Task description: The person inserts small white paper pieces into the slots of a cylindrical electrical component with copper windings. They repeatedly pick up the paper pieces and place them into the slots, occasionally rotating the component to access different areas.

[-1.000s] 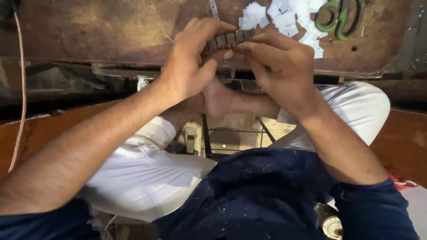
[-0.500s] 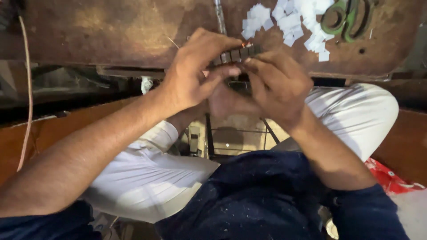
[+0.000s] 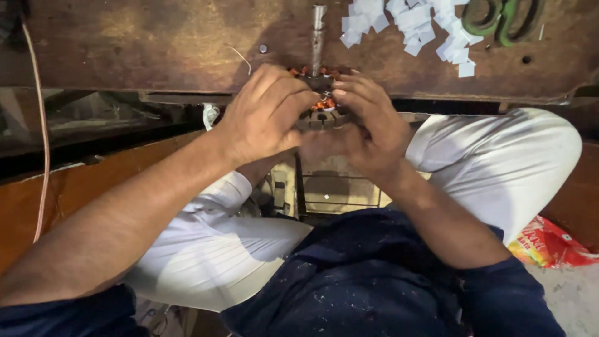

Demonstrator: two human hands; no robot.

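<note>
We see left hand (image 3: pixel 265 115) and right hand (image 3: pixel 368 125) both clasped round slotted motor core (image 3: pixel 318 112) at tabletop (image 3: pixel 125 37) near edge. We judge core heavy, stiff; copper windings fragile, so grip outer rim.

A worn, rusty-looking matt workbench (image 3: pixel 143 37) carries a dull grey metal shaft (image 3: pixel 318 28) and white paper scraps (image 3: pixel 412 22) near its far edge; green plastic-handled scissors (image 3: pixel 499 19) sit at the far right corner. Glossy copper wire shows in the slotted metal core (image 3: pixel 319 109).
</note>
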